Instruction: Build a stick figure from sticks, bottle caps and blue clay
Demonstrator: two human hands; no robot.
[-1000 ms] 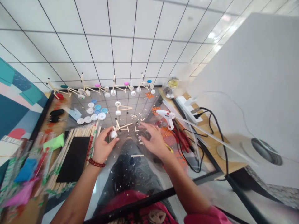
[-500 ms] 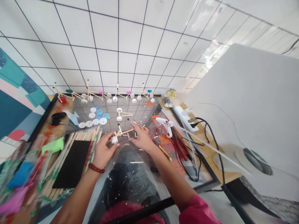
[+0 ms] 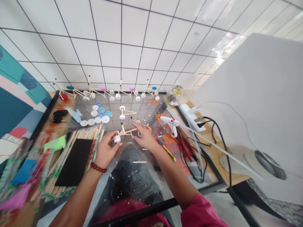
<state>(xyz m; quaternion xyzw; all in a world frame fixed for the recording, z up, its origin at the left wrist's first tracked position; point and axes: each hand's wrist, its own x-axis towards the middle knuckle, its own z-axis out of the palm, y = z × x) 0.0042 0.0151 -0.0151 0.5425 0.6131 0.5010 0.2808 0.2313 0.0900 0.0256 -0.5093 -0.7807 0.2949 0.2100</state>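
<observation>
A small stick frame (image 3: pixel 123 131) at one o'clock from the left hand (image 3: pixel 107 148) is gripped by its white wheel (image 3: pixel 116 139) between thumb and fingers. Its other end is flanked by the right hand's (image 3: pixel 145 138) parted thumb and forefinger; whether it is pinched cannot be told. A glue gun (image 3: pixel 170 122) is seen at that hand's two o'clock.

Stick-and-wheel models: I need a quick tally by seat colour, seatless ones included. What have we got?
Green-seat model: 1
Pink-seat models: 2
Blue-seat model: 1
No seat visible: 2 (far frame; near frame at the left hand)
Total: 6
</observation>
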